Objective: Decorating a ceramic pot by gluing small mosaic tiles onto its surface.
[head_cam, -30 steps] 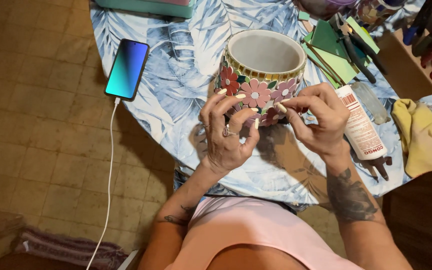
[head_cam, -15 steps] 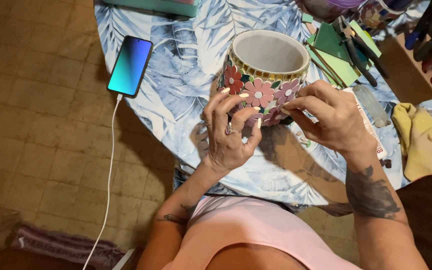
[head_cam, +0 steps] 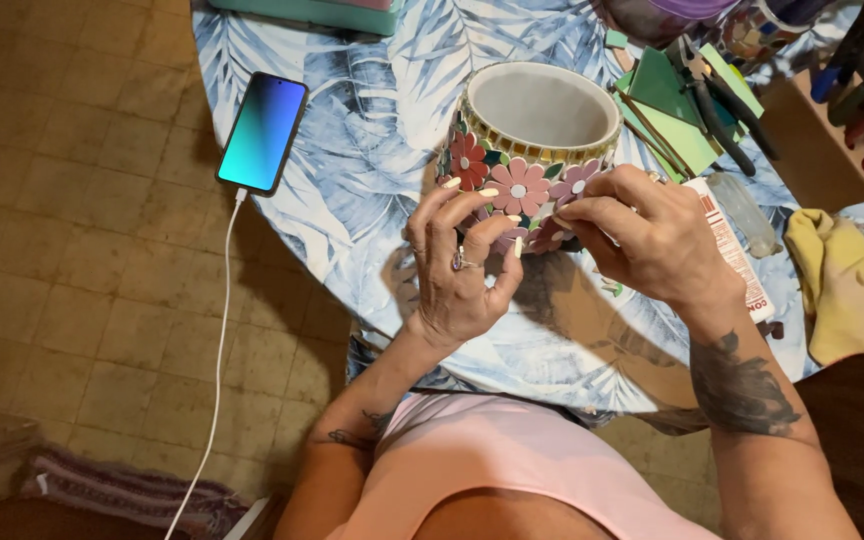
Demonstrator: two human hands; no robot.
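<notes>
Hands (head_cam: 552,250) hide pot's (head_cam: 537,140) lower front; right fingertips' piece too small to tell.

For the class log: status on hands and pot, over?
Left hand steadies pot. Right hand pinches at its flower tiles. Glue tube beside right hand; nothing blocking.

Phone (head_cam: 262,132): lit screen, on the leaf-print tablecloth (head_cam: 372,180), white cable (head_cam: 220,330) hanging to the tiled floor.
Green tiles (head_cam: 667,105): stacked, pliers (head_cam: 712,105) across them.
Yellow cloth (head_cam: 837,280): crumpled at the table's edge.
Tube (head_cam: 737,250): lying flat.
</notes>
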